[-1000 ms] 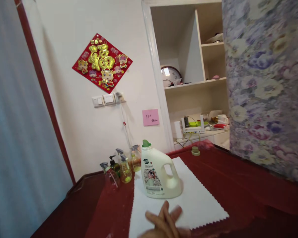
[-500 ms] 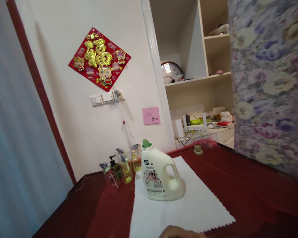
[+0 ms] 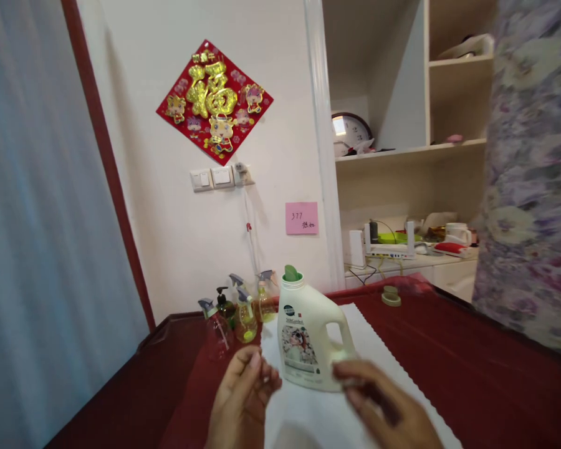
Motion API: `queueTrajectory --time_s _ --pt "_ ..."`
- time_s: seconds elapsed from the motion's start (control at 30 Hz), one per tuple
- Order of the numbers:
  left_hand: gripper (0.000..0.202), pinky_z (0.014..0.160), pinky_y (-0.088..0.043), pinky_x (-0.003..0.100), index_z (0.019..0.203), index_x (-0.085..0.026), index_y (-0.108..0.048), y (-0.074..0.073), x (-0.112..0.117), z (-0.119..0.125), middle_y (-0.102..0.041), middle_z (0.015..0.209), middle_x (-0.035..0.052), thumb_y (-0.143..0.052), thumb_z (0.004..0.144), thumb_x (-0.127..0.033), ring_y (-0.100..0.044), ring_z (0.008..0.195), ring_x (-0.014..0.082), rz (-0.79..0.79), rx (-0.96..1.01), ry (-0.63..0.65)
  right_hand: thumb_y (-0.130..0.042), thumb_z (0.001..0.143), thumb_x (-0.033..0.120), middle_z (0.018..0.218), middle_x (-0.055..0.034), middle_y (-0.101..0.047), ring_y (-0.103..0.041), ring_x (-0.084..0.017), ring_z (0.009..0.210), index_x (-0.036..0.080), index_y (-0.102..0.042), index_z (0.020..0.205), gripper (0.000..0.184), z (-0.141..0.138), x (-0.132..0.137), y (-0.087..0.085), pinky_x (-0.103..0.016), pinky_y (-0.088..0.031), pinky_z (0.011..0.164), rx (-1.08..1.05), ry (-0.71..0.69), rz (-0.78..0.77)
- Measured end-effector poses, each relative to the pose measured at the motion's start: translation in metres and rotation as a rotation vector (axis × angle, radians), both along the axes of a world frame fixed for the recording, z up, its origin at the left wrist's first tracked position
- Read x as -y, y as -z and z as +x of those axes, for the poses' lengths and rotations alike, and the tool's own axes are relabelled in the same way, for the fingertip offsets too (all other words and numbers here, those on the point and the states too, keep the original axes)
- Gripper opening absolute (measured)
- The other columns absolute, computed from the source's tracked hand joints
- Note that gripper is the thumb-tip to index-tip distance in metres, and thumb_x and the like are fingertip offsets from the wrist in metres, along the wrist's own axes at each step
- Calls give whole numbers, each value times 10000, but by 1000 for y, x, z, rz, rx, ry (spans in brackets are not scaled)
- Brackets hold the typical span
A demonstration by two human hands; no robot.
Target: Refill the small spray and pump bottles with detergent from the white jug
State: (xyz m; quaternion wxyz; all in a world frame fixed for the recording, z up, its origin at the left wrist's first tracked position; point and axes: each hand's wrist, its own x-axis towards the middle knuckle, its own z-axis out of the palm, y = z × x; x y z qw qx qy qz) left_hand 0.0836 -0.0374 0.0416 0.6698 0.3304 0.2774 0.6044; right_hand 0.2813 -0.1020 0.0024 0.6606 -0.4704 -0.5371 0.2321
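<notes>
A pale green detergent jug [image 3: 327, 349] stands upright, its cap off and a green spout showing in its neck. It rests on a white cloth [image 3: 369, 340] with a zigzag edge. My left hand [image 3: 243, 399] is raised to the jug's lower left, thumb and forefinger pressed together and the other fingers curled; anything between them is too small to make out. In front of the jug's lower right is my right hand [image 3: 388, 399], slightly blurred, with a gap between thumb and fingers. Its fingertips overlap the jug's lower edge; whether they touch it I cannot tell.
Several spray and pump bottles [image 3: 245, 321] stand at the back left of the red-covered table [image 3: 495, 374]. A green cap [image 3: 391, 296] lies at the back right. Behind are a wall with a pink note [image 3: 302, 218], a shelf unit with a router [image 3: 388, 249], and a floral curtain [image 3: 533, 187].
Both hands have come up from the bottom edge, where only part of one showed before. The view has shifted, so the scene sits farther right. The jug still stands on the cloth.
</notes>
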Motion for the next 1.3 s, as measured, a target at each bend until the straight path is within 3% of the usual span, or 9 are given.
queueTrajectory --time_s 0.13,0.23,0.37,0.5,0.8,0.97,1.03,1.13,1.3 --pt "441 1143 -393 409 1240 -241 -680 9 -45 3 -636 1424 98 -772 831 -378 -528 1373 274 82 -274 -45 -676 779 518 1361 -153 -660 -634 -330 1234 217 -661 1228 541 59 -54 -2 -483 -529 1030 9 294 -45" --pt "624 1237 -241 460 1420 -230 -558 29 -77 11 -450 1607 133 -738 825 -292 -355 1510 298 101 -461 -21 -677 687 470 1413 -186 -613 -562 -362 1318 180 -615 1287 669 70 -94 7 -539 -449 1083 27 281 -77" --pt "876 1250 -189 506 1519 -215 -439 49 -91 22 -361 1654 154 -822 732 -263 -282 1544 339 159 -562 90 -644 679 387 1090 -117 -767 -693 -322 1030 177 -701 1091 466 59 -124 14 -450 -519 923 31 166 -131" --pt "914 1124 -405 489 1464 -234 -498 62 -91 35 -586 1492 152 -908 652 -327 -518 1382 395 243 -394 275 -584 647 347 777 -34 -750 -677 -271 770 192 -706 854 285 50 -131 12 -364 -525 720 -23 124 -164" --pt "880 1102 -412 492 1352 -236 -600 68 -112 27 -602 1465 160 -947 575 -461 -478 1400 420 268 -464 210 -698 653 410 811 -40 -762 -693 -282 778 199 -704 893 321 58 -120 17 -377 -543 724 -60 35 -193" --pt "655 1015 -474 392 1196 -203 -645 27 -95 12 -671 1306 149 -818 719 -617 -591 1251 327 215 -544 -274 -744 728 562 1270 -115 -709 -641 -331 1190 241 -670 1170 551 83 -103 12 -463 -501 1001 -35 2 -141" --pt "504 818 -522 312 1043 -213 -692 -3 -85 14 -727 1052 74 -763 773 -632 -661 982 254 287 -544 -329 -654 795 672 1180 -105 -721 -641 -318 1136 251 -695 1065 501 88 -99 -4 -447 -498 969 -40 110 -98" --pt "496 559 -414 226 743 -201 -643 -49 -80 25 -580 674 -26 -726 776 -689 -502 623 142 422 -504 -333 -505 892 729 761 -31 -647 -604 -219 764 238 -678 823 525 87 -99 -40 -334 -487 710 -30 139 78" --pt "612 559 -339 228 543 -192 -528 -107 -102 43 -472 578 -37 -686 787 -730 -394 582 117 659 -466 -357 -322 931 789 554 31 -402 -369 -148 542 227 -546 607 686 77 -114 -90 -295 -288 517 -38 103 226"
